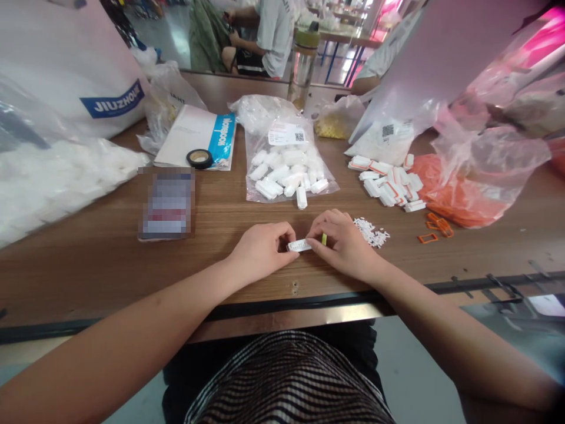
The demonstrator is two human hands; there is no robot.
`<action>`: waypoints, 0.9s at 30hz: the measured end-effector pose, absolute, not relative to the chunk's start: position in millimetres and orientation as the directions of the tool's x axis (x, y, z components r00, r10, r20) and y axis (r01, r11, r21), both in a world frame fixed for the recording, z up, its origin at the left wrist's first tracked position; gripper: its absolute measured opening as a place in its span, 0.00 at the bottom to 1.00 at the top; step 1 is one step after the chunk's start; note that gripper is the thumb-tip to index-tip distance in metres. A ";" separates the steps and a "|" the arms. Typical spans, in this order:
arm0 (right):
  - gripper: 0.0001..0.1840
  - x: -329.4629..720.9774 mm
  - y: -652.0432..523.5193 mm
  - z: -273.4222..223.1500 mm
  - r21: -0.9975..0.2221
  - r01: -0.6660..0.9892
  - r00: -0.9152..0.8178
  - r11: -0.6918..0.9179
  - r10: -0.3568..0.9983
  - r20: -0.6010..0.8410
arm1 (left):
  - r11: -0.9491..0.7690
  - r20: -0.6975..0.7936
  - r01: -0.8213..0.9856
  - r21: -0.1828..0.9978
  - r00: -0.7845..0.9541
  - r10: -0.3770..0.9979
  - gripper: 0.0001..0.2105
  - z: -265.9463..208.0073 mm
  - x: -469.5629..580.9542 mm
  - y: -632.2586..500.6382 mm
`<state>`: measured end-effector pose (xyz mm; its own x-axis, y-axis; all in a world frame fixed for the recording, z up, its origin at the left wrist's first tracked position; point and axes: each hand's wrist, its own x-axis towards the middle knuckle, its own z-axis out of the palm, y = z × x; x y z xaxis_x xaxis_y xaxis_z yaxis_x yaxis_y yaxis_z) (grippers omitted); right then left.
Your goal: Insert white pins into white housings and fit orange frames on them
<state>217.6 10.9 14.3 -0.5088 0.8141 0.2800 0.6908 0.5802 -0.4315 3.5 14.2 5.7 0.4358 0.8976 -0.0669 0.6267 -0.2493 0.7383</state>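
Near the table's front edge, my left hand (263, 250) is closed in a pinch on the left end of a small white plastic connector housing (299, 245). The housing lies level, with a row of small openings or pieces along its face, too small to make out. My right hand (341, 242) is closed at its right end, thumb and fingertips against it. A yellow-green piece (324, 239) shows between the right fingers; its kind is unclear. Just right of that hand lies a pile of tiny white parts (371, 232).
Beyond my hands are a clear bag of white housings (286, 171), a heap of orange-edged housings (391, 182), orange frames (436, 227) and an orange-filled bag (459, 188). At left lie a blurred phone (166, 203), black tape (199, 158) and a notebook (189, 135). A bottle (303, 68) stands behind.
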 end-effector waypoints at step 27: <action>0.09 366.8 32.2 21.7 -0.243 0.969 0.052 -0.039 0.998 0.046 | -0.248 -0.088 0.660 0.710 0.432 0.898 0.08 5.4 3.2 15.3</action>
<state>366.8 32.2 21.7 0.0520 0.9976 0.0463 0.9692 -0.0392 -0.2432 3.2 15.3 5.4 0.4319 0.8976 -0.0880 0.6596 -0.2478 0.7096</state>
